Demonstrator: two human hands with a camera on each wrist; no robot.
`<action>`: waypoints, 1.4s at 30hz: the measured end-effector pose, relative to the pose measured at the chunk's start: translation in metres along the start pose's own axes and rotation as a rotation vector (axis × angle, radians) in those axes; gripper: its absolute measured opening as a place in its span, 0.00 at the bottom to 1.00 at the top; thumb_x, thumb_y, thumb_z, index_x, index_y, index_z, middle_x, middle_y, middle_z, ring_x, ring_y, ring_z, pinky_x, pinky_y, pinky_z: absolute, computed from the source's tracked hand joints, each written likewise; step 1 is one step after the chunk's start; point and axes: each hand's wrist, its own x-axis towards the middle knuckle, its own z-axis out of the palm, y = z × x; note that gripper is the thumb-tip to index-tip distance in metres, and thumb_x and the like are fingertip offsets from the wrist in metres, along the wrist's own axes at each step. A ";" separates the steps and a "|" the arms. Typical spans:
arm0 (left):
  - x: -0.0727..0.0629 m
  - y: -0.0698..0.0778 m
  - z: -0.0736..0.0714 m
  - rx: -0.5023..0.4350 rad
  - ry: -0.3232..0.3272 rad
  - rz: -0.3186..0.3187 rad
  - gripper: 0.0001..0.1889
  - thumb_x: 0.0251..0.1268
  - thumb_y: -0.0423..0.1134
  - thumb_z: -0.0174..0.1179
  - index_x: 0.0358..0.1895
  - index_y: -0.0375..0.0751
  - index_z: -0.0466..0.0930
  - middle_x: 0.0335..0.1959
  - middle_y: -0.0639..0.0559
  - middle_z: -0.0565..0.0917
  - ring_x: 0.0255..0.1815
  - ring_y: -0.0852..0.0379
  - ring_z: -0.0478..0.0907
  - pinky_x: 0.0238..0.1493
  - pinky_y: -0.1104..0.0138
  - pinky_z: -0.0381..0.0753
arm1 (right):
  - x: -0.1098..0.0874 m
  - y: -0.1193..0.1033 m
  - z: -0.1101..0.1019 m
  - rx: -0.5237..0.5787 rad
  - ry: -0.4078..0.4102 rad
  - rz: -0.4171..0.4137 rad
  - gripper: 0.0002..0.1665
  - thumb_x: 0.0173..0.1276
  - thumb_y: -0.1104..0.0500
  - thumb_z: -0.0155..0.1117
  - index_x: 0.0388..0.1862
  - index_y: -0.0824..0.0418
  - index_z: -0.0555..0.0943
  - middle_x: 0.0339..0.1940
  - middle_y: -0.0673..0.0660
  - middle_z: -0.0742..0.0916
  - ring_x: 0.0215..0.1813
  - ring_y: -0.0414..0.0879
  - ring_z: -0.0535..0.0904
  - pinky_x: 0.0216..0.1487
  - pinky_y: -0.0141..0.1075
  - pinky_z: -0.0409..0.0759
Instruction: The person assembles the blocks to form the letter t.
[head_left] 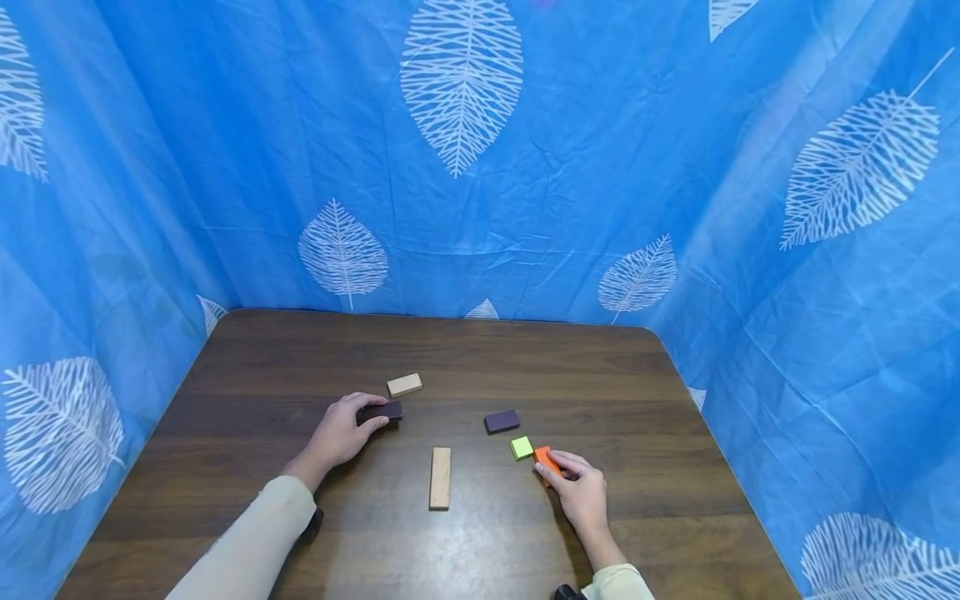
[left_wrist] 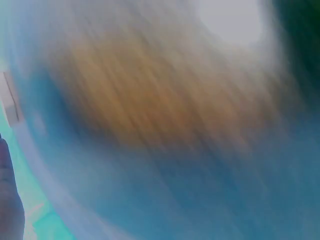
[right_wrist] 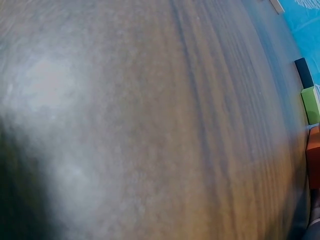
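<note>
At the left of the table, my left hand (head_left: 339, 433) grips a dark brown block (head_left: 392, 410) between thumb and fingers. Just beyond it lies a small pale wooden block (head_left: 404, 384). On the other side, my right hand (head_left: 585, 493) pinches an orange block (head_left: 543, 456), whose near part the fingers hide. A lime-green block (head_left: 521, 447) sits right by the orange one's far left corner. Farther back is a dark purple block (head_left: 502, 422). The right wrist view catches the orange block (right_wrist: 313, 160) and green block (right_wrist: 310, 106) at its right edge.
A longer pale wooden block (head_left: 440, 479) lies lengthwise between the two hands on the brown wood-grain table (head_left: 600, 367). Blue curtains (head_left: 525, 225) with white leaf prints surround the table's back and sides. Most of the left wrist view is blurred.
</note>
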 end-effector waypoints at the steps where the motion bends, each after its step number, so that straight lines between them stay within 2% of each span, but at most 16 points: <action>1: 0.001 0.003 0.002 -0.001 -0.002 0.001 0.17 0.69 0.39 0.67 0.58 0.40 0.83 0.59 0.38 0.80 0.63 0.36 0.73 0.62 0.42 0.68 | 0.000 0.000 0.000 0.002 -0.002 0.004 0.18 0.53 0.62 0.83 0.42 0.66 0.90 0.45 0.61 0.89 0.32 0.39 0.83 0.32 0.25 0.78; 10: 0.003 0.023 0.024 -0.006 -0.043 0.030 0.16 0.67 0.38 0.68 0.56 0.42 0.84 0.58 0.42 0.81 0.62 0.40 0.73 0.62 0.45 0.68 | 0.001 0.000 0.000 -0.019 0.000 0.006 0.18 0.53 0.61 0.83 0.42 0.66 0.90 0.45 0.61 0.89 0.33 0.40 0.83 0.34 0.24 0.77; 20: -0.004 0.032 0.054 -0.019 -0.055 0.061 0.12 0.63 0.35 0.71 0.49 0.42 0.86 0.51 0.46 0.84 0.58 0.42 0.77 0.61 0.48 0.70 | -0.003 -0.001 0.000 -0.013 0.003 0.001 0.18 0.53 0.62 0.83 0.43 0.66 0.90 0.46 0.59 0.89 0.36 0.41 0.83 0.35 0.24 0.77; 33: -0.009 0.039 0.061 -0.017 -0.110 0.045 0.12 0.65 0.35 0.69 0.50 0.42 0.85 0.52 0.46 0.83 0.59 0.42 0.75 0.61 0.48 0.70 | -0.001 0.001 -0.001 0.005 0.017 -0.032 0.18 0.52 0.62 0.83 0.42 0.66 0.90 0.44 0.61 0.89 0.34 0.41 0.83 0.34 0.22 0.76; 42: -0.009 0.043 0.064 0.000 -0.108 0.095 0.13 0.64 0.33 0.69 0.51 0.38 0.84 0.51 0.47 0.83 0.57 0.44 0.75 0.60 0.50 0.71 | -0.002 0.002 -0.005 -0.007 0.010 -0.038 0.17 0.52 0.62 0.83 0.42 0.66 0.90 0.44 0.60 0.90 0.38 0.46 0.84 0.36 0.22 0.76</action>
